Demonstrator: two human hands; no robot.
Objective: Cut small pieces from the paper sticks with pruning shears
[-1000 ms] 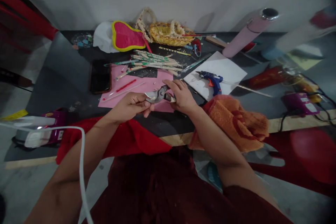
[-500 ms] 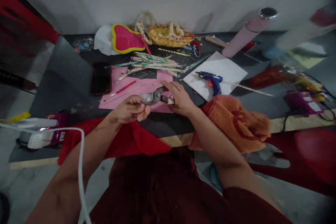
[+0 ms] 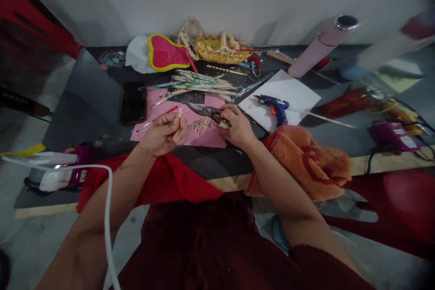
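Observation:
Between the thumb and fingers of my left hand (image 3: 166, 130) a short pale stick piece (image 3: 180, 111) stands upright. My right hand (image 3: 236, 124) is closed round the handles of pruning shears (image 3: 205, 111), whose blades point left, apart from the stick. Below the shears, a small heap of cut stick bits (image 3: 201, 124) lies on pink paper (image 3: 212, 140). Red and clear thin sticks rest on the paper by my left hand, partly covered by it. Behind the hands lies a pile of wooden chopsticks (image 3: 200, 84), some in green-printed wrappers.
A phone (image 3: 133, 103) lies to the left. On the right, a blue glue gun (image 3: 277, 106) rests on a white board (image 3: 301, 90), with an orange towel (image 3: 306, 158) in front. A wicker basket (image 3: 217, 50) and a pink flask (image 3: 316, 50) stand at the back.
The shears have come away from the stick in my left hand and moved slightly right and up. My left hand has shifted left, and the heap of bits now shows.

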